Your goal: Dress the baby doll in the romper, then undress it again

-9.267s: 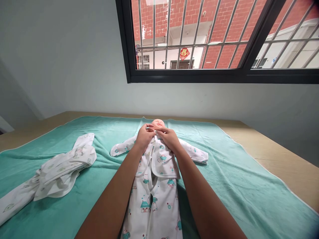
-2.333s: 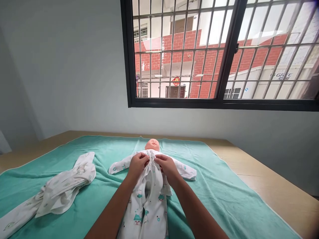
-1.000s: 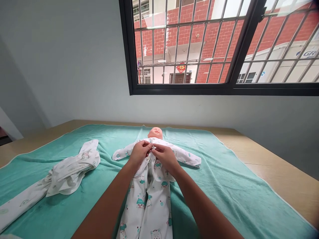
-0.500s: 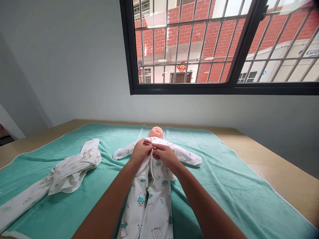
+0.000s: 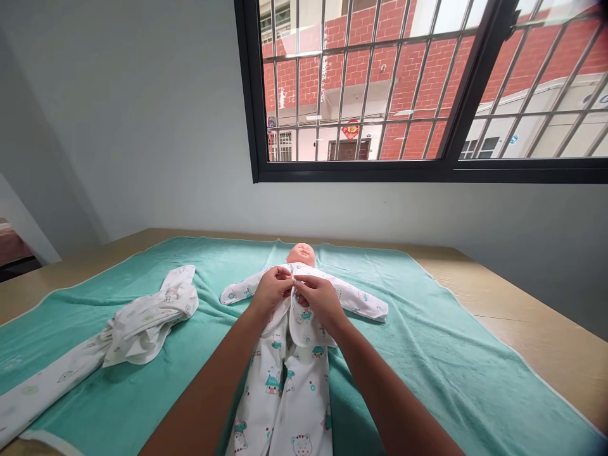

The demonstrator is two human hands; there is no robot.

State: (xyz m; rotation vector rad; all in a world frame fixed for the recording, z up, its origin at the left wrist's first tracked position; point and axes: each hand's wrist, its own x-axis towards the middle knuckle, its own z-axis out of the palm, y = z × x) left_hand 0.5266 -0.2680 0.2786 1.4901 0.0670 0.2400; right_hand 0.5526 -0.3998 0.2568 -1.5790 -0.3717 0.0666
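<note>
"What's biggest in front of us?"
"Our wooden tabletop (image 5: 536, 304), mostly under a teal blanket (image 5: 427, 367). Mid-blanket lie a white printed baby jacket (image 5: 304, 329), sleeves spread, and matching trousers (image 5: 304, 405), laid out below a doll's head (image 5: 301, 254)."
"And to our left?"
"1 crumpled white garment (image 5: 147, 316), well apart."
"Our 2 hands?"
"Our left hand (image 5: 274, 290) and right hand (image 5: 319, 297) nearly meet at the jacket's upper front, fingertips pinching its edges; the fastening is too small to tell."
</note>
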